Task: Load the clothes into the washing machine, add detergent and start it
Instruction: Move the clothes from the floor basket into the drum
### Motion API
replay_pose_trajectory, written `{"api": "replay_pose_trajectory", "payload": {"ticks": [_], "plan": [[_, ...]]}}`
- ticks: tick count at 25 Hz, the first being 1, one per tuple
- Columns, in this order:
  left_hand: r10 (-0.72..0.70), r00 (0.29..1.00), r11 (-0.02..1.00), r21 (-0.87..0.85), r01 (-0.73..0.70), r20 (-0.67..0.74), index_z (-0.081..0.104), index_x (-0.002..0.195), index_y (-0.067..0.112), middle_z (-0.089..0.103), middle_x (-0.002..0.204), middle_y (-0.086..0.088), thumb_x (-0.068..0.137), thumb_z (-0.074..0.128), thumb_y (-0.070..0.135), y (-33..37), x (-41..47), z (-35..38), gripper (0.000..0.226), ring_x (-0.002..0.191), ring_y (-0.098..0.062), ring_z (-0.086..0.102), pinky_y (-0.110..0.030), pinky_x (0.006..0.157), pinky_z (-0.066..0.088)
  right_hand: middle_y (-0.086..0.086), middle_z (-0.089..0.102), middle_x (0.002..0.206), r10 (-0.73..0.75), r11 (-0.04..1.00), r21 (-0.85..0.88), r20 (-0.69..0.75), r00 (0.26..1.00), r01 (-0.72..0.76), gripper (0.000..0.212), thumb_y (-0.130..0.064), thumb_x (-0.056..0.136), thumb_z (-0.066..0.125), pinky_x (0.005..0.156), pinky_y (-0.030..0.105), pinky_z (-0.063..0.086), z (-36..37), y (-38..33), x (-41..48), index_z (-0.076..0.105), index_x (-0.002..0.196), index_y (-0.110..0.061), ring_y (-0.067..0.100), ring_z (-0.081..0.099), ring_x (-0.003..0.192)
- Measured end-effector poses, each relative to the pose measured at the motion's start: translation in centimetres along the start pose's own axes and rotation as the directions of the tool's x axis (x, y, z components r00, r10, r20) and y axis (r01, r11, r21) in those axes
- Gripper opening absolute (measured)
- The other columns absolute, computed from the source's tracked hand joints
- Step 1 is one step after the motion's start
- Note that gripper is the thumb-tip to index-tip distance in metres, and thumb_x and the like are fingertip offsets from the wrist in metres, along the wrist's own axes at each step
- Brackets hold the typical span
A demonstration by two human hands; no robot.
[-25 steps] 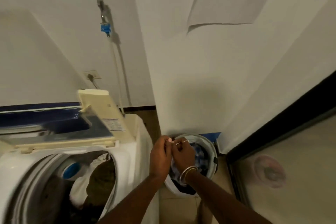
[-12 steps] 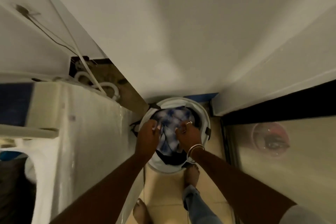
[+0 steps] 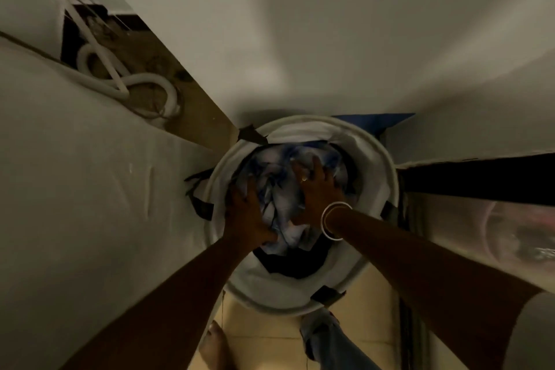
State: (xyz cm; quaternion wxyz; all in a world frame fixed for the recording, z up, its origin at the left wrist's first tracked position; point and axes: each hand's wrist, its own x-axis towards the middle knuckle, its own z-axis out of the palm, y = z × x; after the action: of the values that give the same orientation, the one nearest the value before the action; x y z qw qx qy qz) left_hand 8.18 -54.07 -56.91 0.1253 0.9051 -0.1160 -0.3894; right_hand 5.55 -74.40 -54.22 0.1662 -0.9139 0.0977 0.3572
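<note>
Nearest, just below the laundry basket (image 3: 388,166), a bare foot (image 3: 214,345) and a jeans leg (image 3: 328,337) stand on tiled floor (image 3: 270,336). In the basket, crumpled blue-and-white clothes (image 3: 279,193) lie over a dark garment (image 3: 288,262). The left hand (image 3: 247,214) sinks into the clothes, fingertips buried, so I cannot tell its grip. The right hand (image 3: 316,193) rests on them, fingers (image 3: 315,164) spread straight. Beyond the basket, to its left, a white hose (image 3: 150,81) coils behind the washing machine (image 3: 90,189).
</note>
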Motion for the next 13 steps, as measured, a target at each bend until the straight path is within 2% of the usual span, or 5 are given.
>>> {"api": "replay_pose_trajectory", "payload": {"ticks": [3,6,8,11,13], "plan": [[0.033,0.994,0.995,0.099,-0.023,-0.108,-0.01,0.158,0.015,0.003,0.163,-0.023,0.052,0.083,0.065,-0.2,2.0,1.3,0.15,0.148,-0.043,0.013,-0.055,0.117,0.025,0.021,0.002,0.161,0.042,0.996,-0.077,-0.024,0.999,-0.044,0.135,-0.056,0.067,0.08,0.105,0.066,0.034,1.5,-0.4,3.4,-0.023,0.151,-0.036,0.052,0.02,0.142],[0.031,0.962,0.998,0.064,-0.015,-0.27,0.032,0.149,-0.001,0.048,0.144,-0.024,0.089,0.071,0.035,-0.3,2.8,1.9,0.08,0.129,-0.036,0.052,-0.039,0.105,0.044,0.02,0.039,0.149,0.022,0.989,-0.146,-0.045,0.999,-0.029,0.076,-0.028,0.091,0.061,0.102,0.048,0.043,1.8,-0.6,4.0,0.02,0.154,-0.013,0.036,0.045,0.133],[0.023,0.97,1.0,0.01,-0.021,-0.244,0.053,0.131,0.001,0.063,0.122,-0.018,0.095,0.062,0.022,-0.3,1.4,1.1,0.042,0.113,-0.031,0.063,-0.032,0.094,0.047,0.014,0.055,0.135,-0.025,0.993,-0.121,-0.1,0.995,0.013,0.04,-0.021,0.093,0.052,0.096,0.04,0.048,0.8,-0.9,2.3,0.051,0.132,-0.01,0.03,0.056,0.122],[0.003,0.954,0.981,-0.185,-0.062,-0.301,0.066,0.092,0.002,0.067,0.086,-0.015,0.088,0.066,0.01,1.4,-2.5,-2.8,0.01,0.083,-0.031,0.064,-0.033,0.072,0.048,0.009,0.063,0.118,0.03,0.996,0.083,-0.124,0.992,-0.02,0.034,-0.026,0.083,0.063,0.085,0.036,0.05,-2.2,-1.8,-2.8,0.06,0.114,-0.013,0.028,0.062,0.109],[-0.056,0.95,0.94,-0.337,-0.054,-0.308,0.049,0.065,0.015,0.049,0.059,0.001,0.083,0.064,0.001,4.0,-6.2,-6.8,0.028,0.061,-0.021,0.049,-0.027,0.06,0.038,0.007,0.066,0.099,0.134,0.958,0.271,-0.145,0.98,-0.09,0.03,-0.031,0.075,0.064,0.072,0.034,0.05,-4.6,-3.0,-7.0,0.061,0.102,-0.018,0.029,0.066,0.092]]}}
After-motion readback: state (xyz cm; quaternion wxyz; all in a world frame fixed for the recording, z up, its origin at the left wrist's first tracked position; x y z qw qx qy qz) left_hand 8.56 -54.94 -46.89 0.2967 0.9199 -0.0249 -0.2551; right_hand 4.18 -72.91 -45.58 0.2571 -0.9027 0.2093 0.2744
